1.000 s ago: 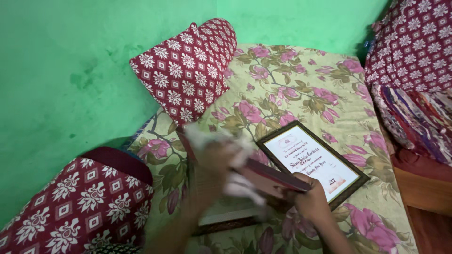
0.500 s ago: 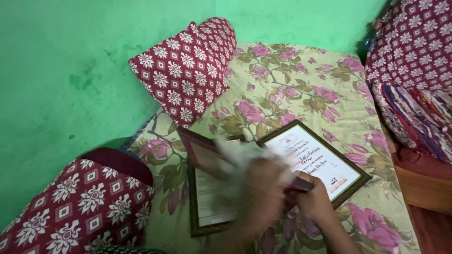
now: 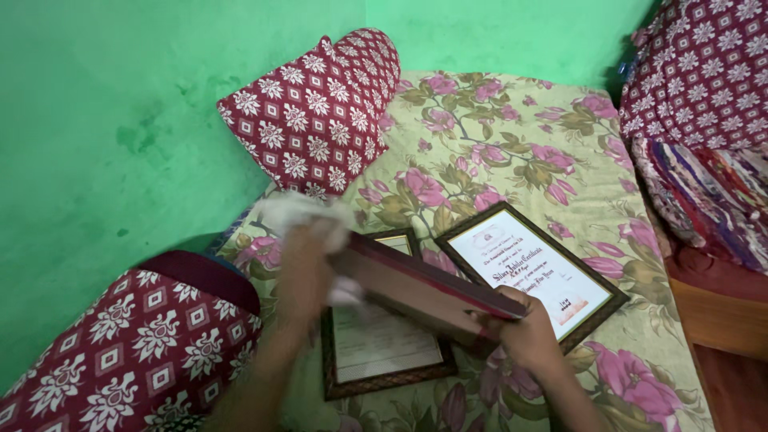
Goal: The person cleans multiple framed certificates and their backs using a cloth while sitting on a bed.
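blurred left hand [image 3: 308, 260] and white cloth [image 3: 300, 212] hide the maroon frame's [image 3: 424, 290] end.

Maroon-edged frame [image 3: 424, 290] tilted above the bedsheet; white cloth [image 3: 300, 214] (blurred) at its end.

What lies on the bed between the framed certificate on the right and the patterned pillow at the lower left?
In the head view, a second dark-framed certificate lies flat there, under the raised maroon frame.

Green wall [image 3: 120, 104]; maroon diamond-print pillow [image 3: 320, 112]; pink-floral sheet [image 3: 512, 144].
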